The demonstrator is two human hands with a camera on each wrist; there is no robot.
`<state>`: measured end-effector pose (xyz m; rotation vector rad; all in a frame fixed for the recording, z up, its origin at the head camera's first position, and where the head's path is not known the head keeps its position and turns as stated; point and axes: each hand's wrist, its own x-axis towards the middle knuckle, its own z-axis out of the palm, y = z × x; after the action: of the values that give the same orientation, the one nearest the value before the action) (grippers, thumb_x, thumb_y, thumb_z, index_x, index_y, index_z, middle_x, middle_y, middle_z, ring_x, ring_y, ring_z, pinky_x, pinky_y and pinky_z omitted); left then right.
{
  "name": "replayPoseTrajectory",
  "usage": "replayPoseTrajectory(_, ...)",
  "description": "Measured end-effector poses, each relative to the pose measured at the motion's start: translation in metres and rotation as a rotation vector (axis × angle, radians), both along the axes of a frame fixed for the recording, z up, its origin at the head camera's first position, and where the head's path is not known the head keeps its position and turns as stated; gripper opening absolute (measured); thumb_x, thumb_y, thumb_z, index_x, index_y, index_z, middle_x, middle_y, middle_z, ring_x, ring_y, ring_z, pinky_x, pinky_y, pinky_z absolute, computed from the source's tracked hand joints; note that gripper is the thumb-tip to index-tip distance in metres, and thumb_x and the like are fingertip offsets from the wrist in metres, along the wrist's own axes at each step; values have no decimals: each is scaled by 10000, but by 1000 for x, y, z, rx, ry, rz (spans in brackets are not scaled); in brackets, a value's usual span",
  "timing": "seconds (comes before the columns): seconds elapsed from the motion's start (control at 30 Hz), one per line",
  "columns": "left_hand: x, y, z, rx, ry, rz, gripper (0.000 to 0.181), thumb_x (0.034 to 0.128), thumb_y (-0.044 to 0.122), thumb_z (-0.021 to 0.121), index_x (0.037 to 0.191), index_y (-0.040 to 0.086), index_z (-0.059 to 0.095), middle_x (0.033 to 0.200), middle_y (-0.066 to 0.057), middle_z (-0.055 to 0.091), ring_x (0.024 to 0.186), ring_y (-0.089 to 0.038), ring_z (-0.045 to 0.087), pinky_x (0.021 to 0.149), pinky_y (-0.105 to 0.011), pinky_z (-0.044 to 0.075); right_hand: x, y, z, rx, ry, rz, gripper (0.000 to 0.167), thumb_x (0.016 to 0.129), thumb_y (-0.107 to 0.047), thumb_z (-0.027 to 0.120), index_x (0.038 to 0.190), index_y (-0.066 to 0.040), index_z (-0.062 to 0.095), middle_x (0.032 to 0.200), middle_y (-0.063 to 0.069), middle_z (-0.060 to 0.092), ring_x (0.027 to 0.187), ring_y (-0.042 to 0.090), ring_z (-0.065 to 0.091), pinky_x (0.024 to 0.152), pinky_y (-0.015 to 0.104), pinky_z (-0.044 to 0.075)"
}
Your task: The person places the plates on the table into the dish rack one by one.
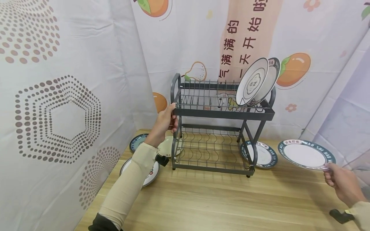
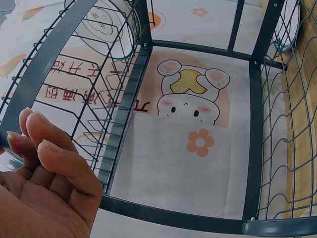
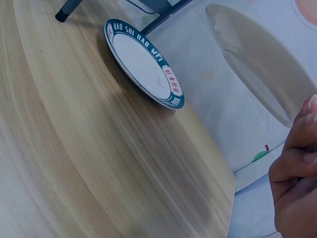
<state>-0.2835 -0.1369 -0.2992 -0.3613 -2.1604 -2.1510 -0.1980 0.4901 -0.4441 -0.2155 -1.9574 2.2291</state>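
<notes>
A dark two-tier dish rack (image 1: 222,113) stands on the table. At its upper left front corner my left hand (image 1: 167,118) grips the frame, thumb on top; the left wrist view shows the curled fingers (image 2: 64,163) beside the upper tier. Off to the right, my right hand (image 1: 342,181) pinches the edge of a green-rimmed white plate (image 1: 304,154), held above the table. The right wrist view shows the pale underside of this plate (image 3: 262,59). Two plates (image 1: 252,81) lean upright at the right end of the top tier.
Another green-rimmed plate (image 1: 261,154) lies by the rack's right leg. Left of the rack are a blue-rimmed plate (image 1: 137,142), a cream plate (image 1: 167,147) and a white plate (image 1: 151,175) partly behind my forearm. A printed curtain (image 1: 185,41) hangs behind the wooden table (image 1: 208,199).
</notes>
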Motion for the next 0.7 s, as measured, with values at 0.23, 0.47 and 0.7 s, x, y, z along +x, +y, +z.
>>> replayPoseTrajectory(0.23,1,0,0,3,1,1,584,1024,637,463,779,107,465,623,-43,544,464,-163,496,471,-272,442,2,-4,8,1,28,10,412,1048,-25,459,705,-68,683,590,-12,594,449,38,505,372,187,408)
replayPoseTrajectory(0.47,1,0,-1,2,3,5,584,1016,647,471,783,111,468,625,-43,546,463,-164,490,479,-286,441,4,-8,15,-28,65,55,425,1053,1,435,714,-50,687,577,4,584,423,46,490,373,191,398)
replayPoseTrajectory(0.7,0,0,-1,7,13,0,589,1021,645,467,782,106,470,621,-47,546,458,-168,488,469,-287,439,8,-10,22,-68,53,68,425,1062,-3,438,729,-33,700,576,20,593,429,52,505,380,185,414)
